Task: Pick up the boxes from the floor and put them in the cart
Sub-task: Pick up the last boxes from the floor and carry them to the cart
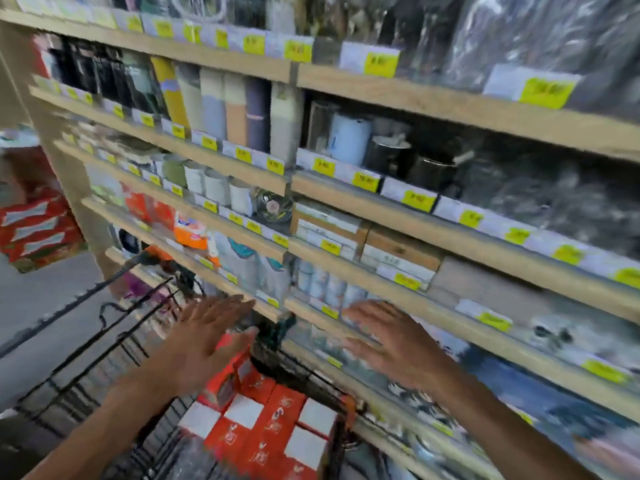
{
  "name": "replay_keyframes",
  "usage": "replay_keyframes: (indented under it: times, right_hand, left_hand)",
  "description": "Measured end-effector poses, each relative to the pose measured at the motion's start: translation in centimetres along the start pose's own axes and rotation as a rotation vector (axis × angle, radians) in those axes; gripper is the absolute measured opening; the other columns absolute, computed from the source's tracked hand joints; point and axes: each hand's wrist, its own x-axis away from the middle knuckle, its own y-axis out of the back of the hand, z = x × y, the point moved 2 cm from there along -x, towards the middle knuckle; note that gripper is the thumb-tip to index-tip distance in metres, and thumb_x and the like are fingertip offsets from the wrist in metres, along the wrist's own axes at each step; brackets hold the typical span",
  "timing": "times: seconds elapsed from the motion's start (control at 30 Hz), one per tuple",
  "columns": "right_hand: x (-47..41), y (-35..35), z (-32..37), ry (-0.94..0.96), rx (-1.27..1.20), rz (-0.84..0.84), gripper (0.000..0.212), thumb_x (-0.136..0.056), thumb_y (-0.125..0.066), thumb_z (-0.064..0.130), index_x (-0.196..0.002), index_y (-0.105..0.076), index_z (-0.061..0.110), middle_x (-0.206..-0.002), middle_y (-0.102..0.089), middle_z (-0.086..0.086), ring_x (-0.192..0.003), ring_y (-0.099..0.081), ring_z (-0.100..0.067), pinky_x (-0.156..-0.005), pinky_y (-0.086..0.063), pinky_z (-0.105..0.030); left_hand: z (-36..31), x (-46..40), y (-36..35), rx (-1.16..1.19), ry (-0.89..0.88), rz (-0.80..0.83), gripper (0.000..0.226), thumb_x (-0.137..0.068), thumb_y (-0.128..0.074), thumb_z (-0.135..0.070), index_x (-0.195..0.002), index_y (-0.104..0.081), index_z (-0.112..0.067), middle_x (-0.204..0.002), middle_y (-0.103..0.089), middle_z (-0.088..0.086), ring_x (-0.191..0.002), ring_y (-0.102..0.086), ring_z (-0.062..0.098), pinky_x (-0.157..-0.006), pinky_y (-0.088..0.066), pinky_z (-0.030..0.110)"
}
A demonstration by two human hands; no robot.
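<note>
Several red-and-white boxes point(273, 427) lie packed in the black wire cart point(86, 344) at the bottom centre. My left hand point(207, 337) hovers above the cart with its fingers spread and holds nothing. My right hand point(391, 344) is raised beside it, in front of the lower shelves, fingers straight and empty. The whole view is blurred by motion.
Wooden shelves point(415, 237) with yellow price tags fill the right and centre, stocked with cups, rolls and packets, close against the cart's right side. A stack of red cartons point(34, 226) stands at the left on the grey floor point(41, 299).
</note>
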Motion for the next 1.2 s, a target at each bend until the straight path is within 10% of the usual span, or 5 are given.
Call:
replay_keyframes:
  times: [0.13, 0.3, 0.8, 1.2]
  right_hand:
    - [9.2, 1.7, -3.9, -0.176, 0.007, -0.076, 0.065, -0.097, -0.026, 0.074, -0.149, -0.043, 0.038, -0.153, -0.042, 0.016, -0.144, -0.032, -0.009, -0.117, -0.030, -0.032]
    - [21.2, 4.0, -7.1, -0.347, -0.019, -0.198, 0.069, -0.095, -0.021, 0.078, -0.148, -0.044, 0.039, -0.153, -0.041, 0.019, -0.142, -0.034, -0.004, -0.116, -0.032, -0.032]
    - [63.7, 5.6, -16.8, -0.904, 0.026, -0.377, 0.070, -0.093, -0.029, 0.080, -0.149, -0.042, 0.039, -0.153, -0.042, 0.016, -0.142, -0.034, -0.007, -0.115, -0.033, -0.031]
    - [84.6, 3.7, -15.6, -1.394, 0.009, -0.531, 0.072, -0.091, -0.032, 0.082, -0.150, -0.037, 0.042, -0.155, -0.039, 0.018, -0.144, -0.033, -0.006, -0.114, -0.031, -0.027]
  left_hand:
    - [-7.8, -2.8, -2.8, 0.037, -0.232, 0.064, 0.065, -0.092, -0.018, -0.078, -0.150, -0.028, -0.051, -0.159, -0.023, -0.023, -0.151, -0.016, 0.007, -0.120, -0.005, 0.023]
    - [-19.3, -4.4, -5.8, 0.051, -0.452, 0.118, 0.064, -0.093, -0.018, -0.080, -0.150, -0.026, -0.053, -0.159, -0.025, -0.025, -0.150, -0.016, 0.003, -0.122, -0.021, 0.036]
    - [-60.3, 3.3, -22.1, 0.116, -0.943, 0.494, 0.085, -0.074, -0.007, -0.095, -0.150, -0.009, -0.057, -0.156, 0.004, -0.035, -0.144, 0.012, -0.011, -0.121, -0.003, 0.024]
    - [-83.2, 10.4, -33.8, 0.212, -1.407, 0.629, 0.076, -0.089, -0.033, -0.076, -0.155, -0.025, -0.039, -0.157, -0.018, -0.024, -0.145, -0.005, -0.010, -0.120, -0.012, 0.022]
